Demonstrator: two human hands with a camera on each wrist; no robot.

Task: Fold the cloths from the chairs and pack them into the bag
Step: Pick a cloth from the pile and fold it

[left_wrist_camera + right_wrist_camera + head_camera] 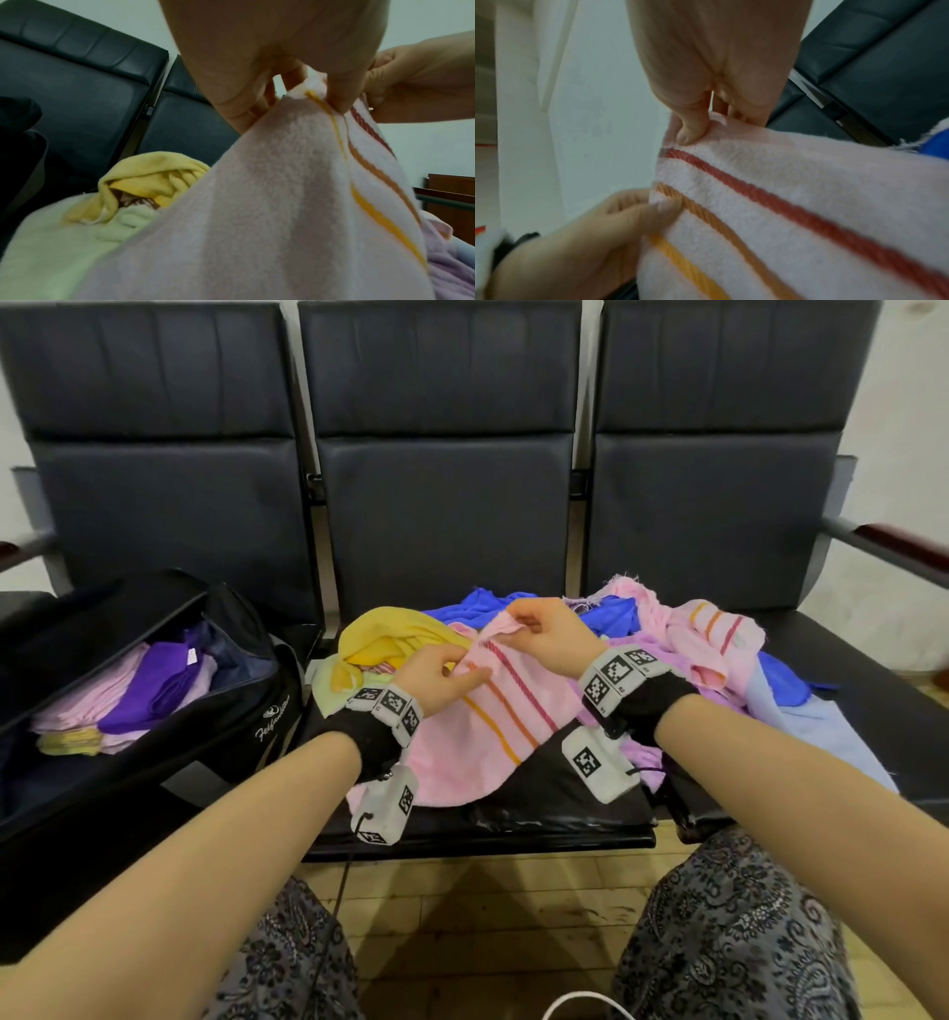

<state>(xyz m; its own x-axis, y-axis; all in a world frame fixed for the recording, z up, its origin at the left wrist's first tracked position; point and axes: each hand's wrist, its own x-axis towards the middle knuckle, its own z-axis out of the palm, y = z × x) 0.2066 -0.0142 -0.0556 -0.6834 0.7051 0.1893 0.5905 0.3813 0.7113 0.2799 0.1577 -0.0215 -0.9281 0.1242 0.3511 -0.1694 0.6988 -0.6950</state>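
Note:
A pink cloth with red, orange and yellow stripes (493, 726) (270, 203) (795, 203) hangs over the middle seat, lifted at its top edge. My left hand (452, 677) (316, 95) pinches that edge by the yellow stripe. A little farther along the same edge, my right hand (518, 621) (693, 130) pinches it near the red stripe. Behind them lies a heap of cloths (662, 639) in yellow, blue, lilac and pink. The black bag (215, 711) stands open on the left seat, with folded pink and purple cloths (149, 685) inside.
Three black padded chairs (441, 505) stand in a row against a white wall. A metal armrest with a red-brown top (893, 546) juts out at the right. My patterned trousers (734, 932) and a tiled floor (493, 906) fill the foreground.

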